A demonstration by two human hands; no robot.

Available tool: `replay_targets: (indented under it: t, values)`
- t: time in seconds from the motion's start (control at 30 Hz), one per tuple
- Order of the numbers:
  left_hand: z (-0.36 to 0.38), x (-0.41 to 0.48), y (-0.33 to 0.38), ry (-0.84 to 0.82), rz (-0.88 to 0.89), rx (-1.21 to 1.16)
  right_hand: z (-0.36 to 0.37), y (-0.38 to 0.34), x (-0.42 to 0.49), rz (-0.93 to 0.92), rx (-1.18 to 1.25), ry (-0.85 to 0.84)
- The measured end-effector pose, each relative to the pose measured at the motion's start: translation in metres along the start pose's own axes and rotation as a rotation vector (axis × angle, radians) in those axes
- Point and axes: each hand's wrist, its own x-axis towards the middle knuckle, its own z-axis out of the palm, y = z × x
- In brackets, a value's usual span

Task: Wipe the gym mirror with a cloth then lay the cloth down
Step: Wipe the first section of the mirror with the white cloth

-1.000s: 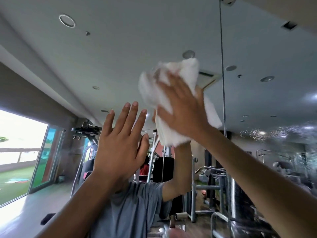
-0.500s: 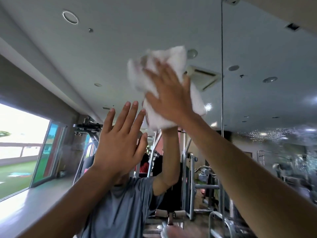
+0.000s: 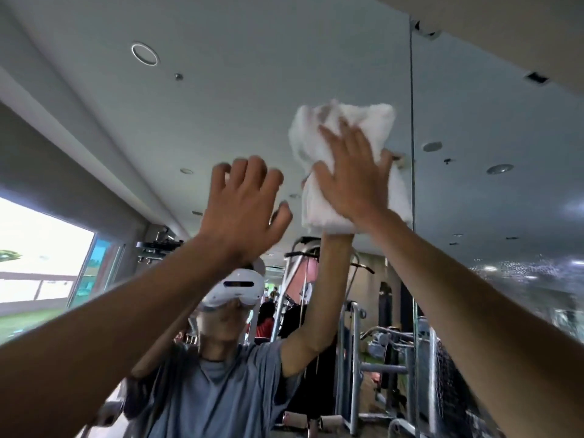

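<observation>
A folded white cloth (image 3: 376, 121) is pressed flat against the gym mirror (image 3: 221, 105), high up and just left of the vertical seam (image 3: 411, 90) between two panels. My right hand (image 3: 354, 178) lies spread over the cloth, palm against it, and holds it to the glass. My left hand (image 3: 243, 210) is raised beside it to the left, fingers apart and slightly curled, holding nothing. Whether its fingertips touch the glass I cannot tell. The mirror shows my own reflection with both arms raised.
The right-hand mirror panel (image 3: 521, 273) carries a band of water droplets. Reflected gym machines (image 3: 363, 343) stand lower right, and a bright window (image 3: 38, 257) shows at the left. A wall beam (image 3: 505, 33) runs above the mirror's top edge.
My right hand slid the cloth up and left, then back to the right toward the seam. My left hand rose a little and its fingers curled. The view tilted, bringing my reflection's head into sight.
</observation>
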Motion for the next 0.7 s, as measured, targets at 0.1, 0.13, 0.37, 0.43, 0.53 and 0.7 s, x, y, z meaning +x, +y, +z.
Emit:
replay_targets:
  t: [0.1, 0.13, 0.37, 0.43, 0.53, 0.7]
  values:
    - [0.007, 0.026, -0.013, -0.027, -0.061, -0.009, -0.005, 0.020, -0.030, -0.357, 0.029, -0.056]
    - [0.009, 0.025, -0.016, -0.050, -0.074, -0.007, -0.007, 0.036, -0.038, -0.465, 0.034, -0.085]
    - [0.014, 0.024, -0.014, -0.183, -0.012, 0.060, -0.012, 0.096, 0.035, 0.151, 0.022, -0.012]
    - [0.016, 0.024, -0.016, -0.178, -0.013, 0.061, -0.002, 0.061, 0.064, 0.357, -0.022, 0.056]
    - [0.015, 0.025, -0.018, -0.173, -0.010, 0.049, 0.005, 0.021, 0.060, 0.224, -0.013, 0.083]
    - [0.015, 0.025, -0.018, -0.164, -0.024, 0.034, -0.011, 0.058, 0.007, -0.447, 0.036, -0.042]
